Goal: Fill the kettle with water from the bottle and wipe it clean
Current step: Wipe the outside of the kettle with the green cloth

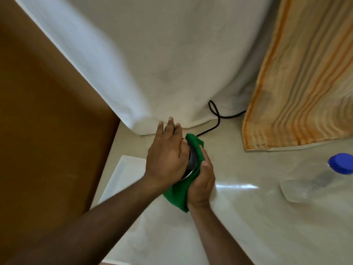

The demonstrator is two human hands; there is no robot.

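Right grip (200, 180) curled round green fabric cloth (177, 194), pressing it to side of dark, metal-rimmed round kettle (192, 161). Left grip (168, 150) flat on kettle top, fingers straight, holding nothing. Kettle near back edge of pale desk (248, 226). Clear plastic bottle (305, 184) with blue cap stands apart toward right edge. Filling judged done, wiping under way. No readable writing.

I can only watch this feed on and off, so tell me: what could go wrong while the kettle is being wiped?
1. The black cord loops just behind the kettle; the green cloth could snag it on a pass round the back and tug the kettle.
2. The left hand only lies flat on top, so a hard push from the right hand might slide or tip the kettle toward the white tray.
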